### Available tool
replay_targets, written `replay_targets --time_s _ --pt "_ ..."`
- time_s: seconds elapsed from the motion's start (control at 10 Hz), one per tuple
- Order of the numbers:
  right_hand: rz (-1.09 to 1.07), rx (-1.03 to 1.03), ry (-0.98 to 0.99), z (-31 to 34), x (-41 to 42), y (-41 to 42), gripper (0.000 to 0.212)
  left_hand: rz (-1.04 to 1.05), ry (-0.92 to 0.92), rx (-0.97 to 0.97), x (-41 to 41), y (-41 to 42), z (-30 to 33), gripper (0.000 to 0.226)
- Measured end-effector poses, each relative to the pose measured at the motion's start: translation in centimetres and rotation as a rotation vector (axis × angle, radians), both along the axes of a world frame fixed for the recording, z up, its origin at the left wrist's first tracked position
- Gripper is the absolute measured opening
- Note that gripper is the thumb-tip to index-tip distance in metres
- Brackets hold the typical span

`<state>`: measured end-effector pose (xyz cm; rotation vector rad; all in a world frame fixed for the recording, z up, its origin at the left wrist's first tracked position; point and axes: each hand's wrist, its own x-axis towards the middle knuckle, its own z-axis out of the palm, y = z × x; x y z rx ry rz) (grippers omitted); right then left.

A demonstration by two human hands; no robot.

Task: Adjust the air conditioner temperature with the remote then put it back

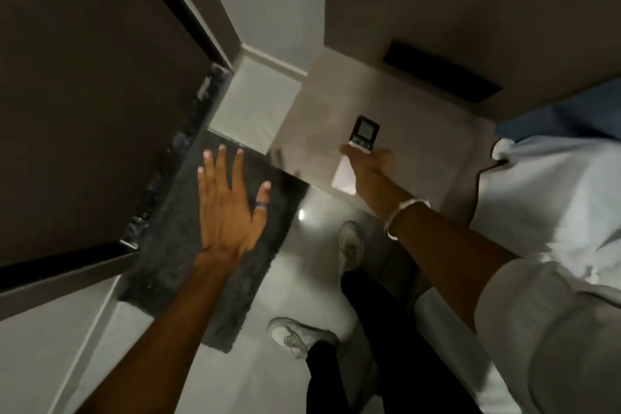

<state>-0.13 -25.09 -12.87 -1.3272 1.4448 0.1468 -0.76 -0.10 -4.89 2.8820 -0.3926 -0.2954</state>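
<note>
Fingers of the right hand point(369, 161) are wrapped around the middle of the remote point(358, 148), clamped on it; the fingers themselves are mostly hidden behind the back of the hand, so exact finger placement cannot be read. Remote sits in that hand above the pale table point(322, 104) beside the bed point(537, 185); whether its lower end touches the table top or hangs just over it cannot be told. Dark display end points away from the person, white body end points back toward the wrist.

Left hand point(228, 208): fingers spread apart, palm down, holding nothing, over the dark rug point(168, 245) on the floor.

Handling judgement:
- Small plastic slab, so likely light and rigid; one hand suffices.
- Smooth casing, probably a bit slippery. Grip across the narrow waist, thumb free on the button face, looks sound.
- Display window is the likely fragile part; best kept clear of pressure and of the table edge.
- Table top looks glossy, so the remote may slide if set down at a tilt; lay it flat, well in from the edge.

Stage: unclear whether the temperature has been set. The air conditioner itself is not in view.
</note>
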Motion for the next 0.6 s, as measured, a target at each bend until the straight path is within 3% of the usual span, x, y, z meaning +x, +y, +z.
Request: replay_targets --time_s 0.1,0.3,0.5,0.6 --pt "-0.04 -0.023 0.099 -7.4 1.4 -0.8 0.053 -0.037 0.039 0.045 1.9 -1.7 -7.0 0.078" --pt "0.058 -0.103 0.196 -13.3 1.5 -0.1 0.078 -0.041 0.119 0.099 2.2 -3.4 -12.3 0.079" --pt "0.19 -0.203 0.275 -10.5 1.8 0.8 0.1 0.001 0.112 0.024 1.2 -3.2 -9.3 0.078" --pt "0.314 -0.274 0.149 -6.4 2.0 1.7 0.094 0.017 0.038 -0.017 0.9 -1.8 -5.2 0.079"
